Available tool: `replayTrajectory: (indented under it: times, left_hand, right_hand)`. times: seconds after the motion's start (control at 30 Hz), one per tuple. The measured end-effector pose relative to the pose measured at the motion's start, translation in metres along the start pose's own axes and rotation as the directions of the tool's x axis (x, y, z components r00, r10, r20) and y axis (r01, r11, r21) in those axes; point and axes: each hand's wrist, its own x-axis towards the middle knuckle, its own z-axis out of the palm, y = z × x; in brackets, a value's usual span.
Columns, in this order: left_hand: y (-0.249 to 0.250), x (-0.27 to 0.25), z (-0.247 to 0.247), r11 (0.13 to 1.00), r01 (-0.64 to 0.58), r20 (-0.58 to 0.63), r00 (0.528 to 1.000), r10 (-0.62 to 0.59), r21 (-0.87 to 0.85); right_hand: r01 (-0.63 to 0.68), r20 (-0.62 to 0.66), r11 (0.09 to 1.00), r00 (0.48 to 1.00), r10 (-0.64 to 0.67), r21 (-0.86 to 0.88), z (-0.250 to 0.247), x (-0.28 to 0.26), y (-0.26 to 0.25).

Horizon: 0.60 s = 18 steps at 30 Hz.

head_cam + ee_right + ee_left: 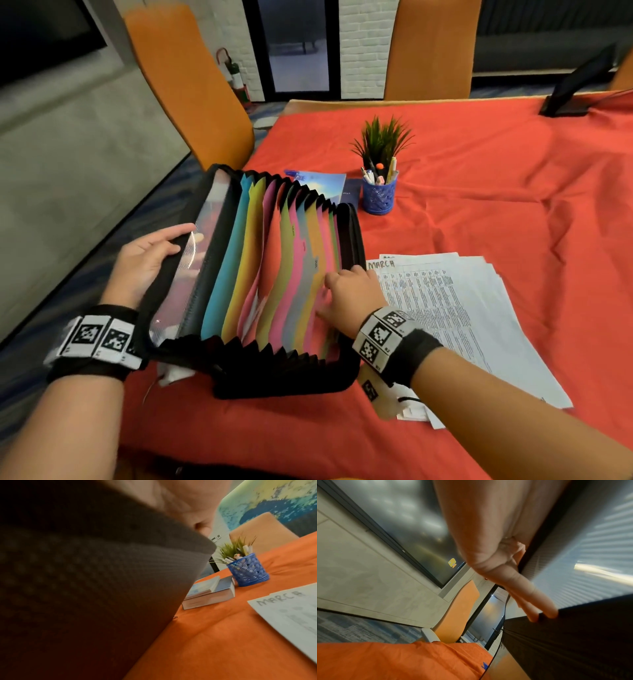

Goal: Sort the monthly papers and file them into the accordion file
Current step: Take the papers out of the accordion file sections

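A black accordion file (267, 274) with coloured dividers stands spread wide on the red cloth, near the table's left edge. My left hand (150, 257) grips its translucent front cover (573, 635), thumb on one side and fingers (544, 605) along the other. My right hand (352, 294) is at the rear pockets, fingers curled in among the last dividers by the black back wall (102, 588). What the fingertips hold is hidden. A fanned stack of printed papers (462, 308) lies to the right of the file, the top sheet (291, 615) headed MARCH.
A blue pen cup (379, 195) and a small green plant (382, 140) stand behind the file, beside two stacked books (329, 185). Orange chairs (191, 89) stand at the far side. A black stand (579, 85) sits at the far right corner. The floor drops away left of the file.
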Motion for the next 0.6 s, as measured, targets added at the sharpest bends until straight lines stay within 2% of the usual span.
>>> replayTrajectory:
  times: [0.13, 0.23, 0.3, 0.43, 0.5, 0.53, 0.6]
  left_hand:
    - [-0.002, 0.000, 0.004, 1.000, 0.006, 0.013, 1.000, -0.006, -0.014]
    - [0.002, -0.004, 0.008, 0.999, 0.009, -0.003, 1.000, -0.009, -0.053]
    - [0.001, -0.005, 0.009, 0.999, 0.005, -0.009, 1.000, -0.005, -0.047]
    - [-0.001, -0.006, 0.007, 0.998, 0.001, -0.008, 1.000, -0.002, -0.064]
    - [0.002, -0.006, 0.008, 0.998, 0.013, 0.001, 1.000, -0.013, -0.061]
    - [0.003, -0.006, 0.008, 0.998, 0.016, 0.007, 1.000, -0.016, -0.062]
    - [0.003, -0.005, 0.007, 0.998, 0.015, 0.001, 1.000, -0.015, -0.054]
  right_hand:
    - [0.007, 0.072, 0.992, 0.997, -0.016, 0.126, 0.006, 0.000, -0.011]
    - [-0.135, 0.120, 0.960, 0.987, 0.109, 0.243, 0.008, -0.001, -0.012]
    - [-0.170, 0.183, 0.953, 0.975, 0.126, 0.252, 0.010, -0.001, -0.013]
    - [-0.069, 0.103, 0.947, 0.994, 0.038, 0.315, 0.006, 0.000, -0.019]
    - [-0.089, 0.104, 0.842, 0.994, 0.039, 0.532, -0.002, 0.004, -0.023]
    - [-0.161, 0.153, 0.730, 0.985, 0.078, 0.665, -0.007, 0.007, -0.024]
    - [-0.343, 0.293, 0.405, 0.939, 0.182, 0.847, -0.011, 0.013, -0.025]
